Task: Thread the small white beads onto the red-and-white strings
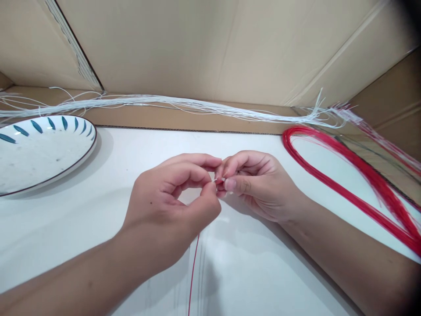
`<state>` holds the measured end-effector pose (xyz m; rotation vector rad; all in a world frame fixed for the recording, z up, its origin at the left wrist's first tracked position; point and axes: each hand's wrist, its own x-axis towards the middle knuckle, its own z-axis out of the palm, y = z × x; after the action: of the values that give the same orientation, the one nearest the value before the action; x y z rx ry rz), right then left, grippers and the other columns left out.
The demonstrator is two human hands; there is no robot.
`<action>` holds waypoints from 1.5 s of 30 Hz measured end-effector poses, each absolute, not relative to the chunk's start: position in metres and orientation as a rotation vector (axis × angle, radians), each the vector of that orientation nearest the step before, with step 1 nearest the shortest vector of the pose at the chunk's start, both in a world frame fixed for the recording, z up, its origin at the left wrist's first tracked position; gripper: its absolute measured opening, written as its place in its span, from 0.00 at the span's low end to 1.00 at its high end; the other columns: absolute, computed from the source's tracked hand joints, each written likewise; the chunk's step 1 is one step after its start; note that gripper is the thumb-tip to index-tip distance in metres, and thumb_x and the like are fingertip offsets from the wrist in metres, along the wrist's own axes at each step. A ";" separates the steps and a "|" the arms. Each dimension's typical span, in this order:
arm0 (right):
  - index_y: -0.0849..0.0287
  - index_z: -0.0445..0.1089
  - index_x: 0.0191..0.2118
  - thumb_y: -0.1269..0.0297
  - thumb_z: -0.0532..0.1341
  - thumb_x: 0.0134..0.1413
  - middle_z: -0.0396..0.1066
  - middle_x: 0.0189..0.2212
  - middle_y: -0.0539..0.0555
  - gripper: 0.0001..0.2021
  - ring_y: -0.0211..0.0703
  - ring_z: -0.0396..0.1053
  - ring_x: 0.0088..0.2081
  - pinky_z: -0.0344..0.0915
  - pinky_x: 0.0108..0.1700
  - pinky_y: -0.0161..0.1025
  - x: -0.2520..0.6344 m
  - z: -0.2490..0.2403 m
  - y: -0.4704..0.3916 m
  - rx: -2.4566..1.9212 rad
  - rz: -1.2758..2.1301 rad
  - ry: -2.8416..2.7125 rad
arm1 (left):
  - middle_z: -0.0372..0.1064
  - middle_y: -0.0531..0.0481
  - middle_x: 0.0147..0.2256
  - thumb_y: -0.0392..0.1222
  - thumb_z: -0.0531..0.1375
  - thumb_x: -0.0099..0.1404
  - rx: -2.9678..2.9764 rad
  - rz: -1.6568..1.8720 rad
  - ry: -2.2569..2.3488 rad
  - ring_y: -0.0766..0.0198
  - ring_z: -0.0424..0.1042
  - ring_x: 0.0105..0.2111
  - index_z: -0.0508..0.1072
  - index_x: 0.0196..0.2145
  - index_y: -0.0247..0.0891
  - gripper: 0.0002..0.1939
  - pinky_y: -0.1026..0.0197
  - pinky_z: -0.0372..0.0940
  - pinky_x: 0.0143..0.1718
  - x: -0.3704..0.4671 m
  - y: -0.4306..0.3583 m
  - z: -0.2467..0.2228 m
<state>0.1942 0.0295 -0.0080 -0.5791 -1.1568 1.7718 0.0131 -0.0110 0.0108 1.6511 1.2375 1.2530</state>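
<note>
Pinching white material (223,179), left fingers (208,205) and right fingers (246,185) are nearly closed.

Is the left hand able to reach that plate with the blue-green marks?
Probably yes. The plate sits on the left hand's own side, with nothing seen blocking the way, though its fingers look busy with something tiny and pale.

Bare white tabletop (130,151) leaves a lane left of the left hand (174,197), up to the plate (49,153). Beyond both hands, passage runs until white strands (184,103) and a cardboard wall (164,52). Right of the right hand (259,184) — a red bundle (355,160); nearer than the left hand, a red strand (194,272) crosses.
</note>
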 end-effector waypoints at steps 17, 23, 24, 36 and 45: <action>0.56 0.83 0.31 0.74 0.73 0.50 0.79 0.27 0.53 0.05 0.41 0.78 0.32 0.78 0.38 0.40 0.192 -0.009 0.027 -0.661 1.566 -1.360 | 0.80 0.59 0.43 0.32 0.64 0.59 1.757 1.204 1.277 0.63 0.79 0.44 0.79 0.25 0.47 0.10 0.75 0.70 0.25 0.014 -0.012 0.009; 0.57 0.83 0.32 0.74 0.73 0.51 0.80 0.28 0.53 0.04 0.38 0.78 0.32 0.78 0.39 0.36 0.190 -0.010 0.028 -0.665 1.600 -1.277 | 0.80 0.56 0.45 0.39 0.64 0.64 1.742 1.174 1.287 0.62 0.79 0.46 0.81 0.29 0.49 0.08 0.75 0.68 0.21 0.011 -0.008 0.004; 0.58 0.83 0.32 0.74 0.73 0.51 0.80 0.28 0.53 0.04 0.37 0.78 0.32 0.78 0.39 0.34 0.190 -0.010 0.028 -0.660 1.624 -1.246 | 0.80 0.56 0.45 0.39 0.64 0.64 1.743 1.178 1.285 0.62 0.79 0.46 0.81 0.29 0.48 0.08 0.75 0.68 0.22 0.011 -0.007 0.004; 0.60 0.79 0.32 0.77 0.73 0.50 0.80 0.27 0.50 0.07 0.35 0.79 0.29 0.77 0.33 0.30 0.193 -0.009 0.033 -0.591 1.762 -1.042 | 0.79 0.56 0.41 0.39 0.67 0.64 1.638 1.197 1.277 0.70 0.77 0.40 0.80 0.25 0.45 0.09 0.75 0.71 0.39 0.012 -0.006 0.009; 0.62 0.80 0.33 0.77 0.72 0.53 0.80 0.27 0.51 0.05 0.33 0.78 0.29 0.76 0.35 0.27 0.192 -0.011 0.031 -0.565 1.782 -1.089 | 0.78 0.54 0.41 0.36 0.67 0.59 1.507 1.143 1.260 0.66 0.78 0.41 0.80 0.20 0.44 0.11 0.75 0.71 0.33 0.016 -0.004 0.013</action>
<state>0.1921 0.0308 -0.0109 -0.5651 -1.0890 1.7824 0.0156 -0.0043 0.0132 1.5067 1.2605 1.1433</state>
